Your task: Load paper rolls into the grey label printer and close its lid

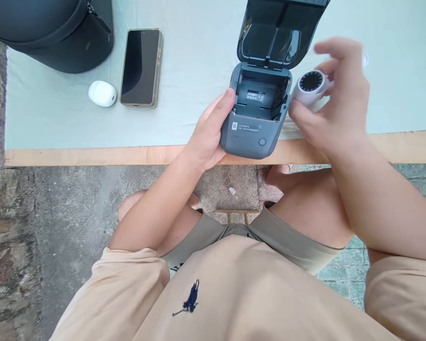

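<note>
A small grey label printer [250,135] sits at the near edge of the table with its lid [277,33] flipped up and its paper bay empty. My left hand [208,135] grips the printer's left side, thumb on the top rim. My right hand [335,104] holds a white paper roll [310,87] just right of the open bay, pinched between thumb and fingers; the upper fingers are blurred.
A black phone [141,66] lies face up on the pale green tablecloth [57,118], with a white earbud case [102,93] to its left and a dark round bag [57,33] at the far left. The wooden table edge [92,155] runs above my knees and the stone floor.
</note>
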The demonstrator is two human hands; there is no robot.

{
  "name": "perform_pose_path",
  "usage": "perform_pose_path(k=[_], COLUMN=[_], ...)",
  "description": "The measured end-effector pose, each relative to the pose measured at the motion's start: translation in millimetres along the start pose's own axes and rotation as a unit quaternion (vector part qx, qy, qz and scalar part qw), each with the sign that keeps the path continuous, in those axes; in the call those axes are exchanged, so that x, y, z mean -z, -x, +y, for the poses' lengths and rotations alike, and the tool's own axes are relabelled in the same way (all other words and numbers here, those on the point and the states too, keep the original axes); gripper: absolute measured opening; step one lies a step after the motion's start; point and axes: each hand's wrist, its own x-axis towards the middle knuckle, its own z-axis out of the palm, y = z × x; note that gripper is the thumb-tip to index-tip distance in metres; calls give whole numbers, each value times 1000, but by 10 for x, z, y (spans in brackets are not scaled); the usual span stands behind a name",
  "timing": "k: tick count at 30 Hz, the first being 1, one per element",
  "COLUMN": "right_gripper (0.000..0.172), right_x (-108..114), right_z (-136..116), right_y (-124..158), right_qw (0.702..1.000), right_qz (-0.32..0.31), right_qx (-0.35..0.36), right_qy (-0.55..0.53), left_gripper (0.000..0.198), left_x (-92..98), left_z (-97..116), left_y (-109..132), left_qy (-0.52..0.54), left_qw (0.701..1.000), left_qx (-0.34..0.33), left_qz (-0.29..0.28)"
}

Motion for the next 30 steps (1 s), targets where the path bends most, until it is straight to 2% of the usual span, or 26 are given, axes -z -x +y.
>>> perform_pose_path(k=[2,4,7,12,14,17,19,24,27,30], right_gripper=[51,37,22,43,46,39,34,9,6,9], right_x=[33,54,53,-37,-68,-83,-81,-83,-108,-158], right_z=[-68,-128,-177,-241,-284,-319,-308,-257,-268,-299], right_y=[24,24,9,-17,-30,-46,-53,-51,-31,1], right_qw=[996,986,980,972,978,991,992,977,959,938], right_qz=[42,89,129,92,60,31,30,55,86,77], right_qx=[3,23,72,214,200,129,124,204,265,333], right_qy=[-79,-137,-133,-23,-2,-1,8,41,55,56], left_gripper=[37,35,32,20,20,21,20,18,16,12], left_x=[4,7,1,-47,-61,-69,-71,-75,-50,-20], left_z=[-2,-7,-15,-8,0,10,14,10,-4,-14], left_y=[0,0,3,15,20,33,44,58,56,66], left_qy=[6,9,-3,-43,-53,-44,-22,6,37,72], left_qw=[1000,1000,1000,999,998,998,999,999,999,997], left_qx=[-5,-7,-10,-19,-10,-1,-1,-5,-16,-21], left_qz=[-6,-10,-7,15,27,37,36,34,16,3])
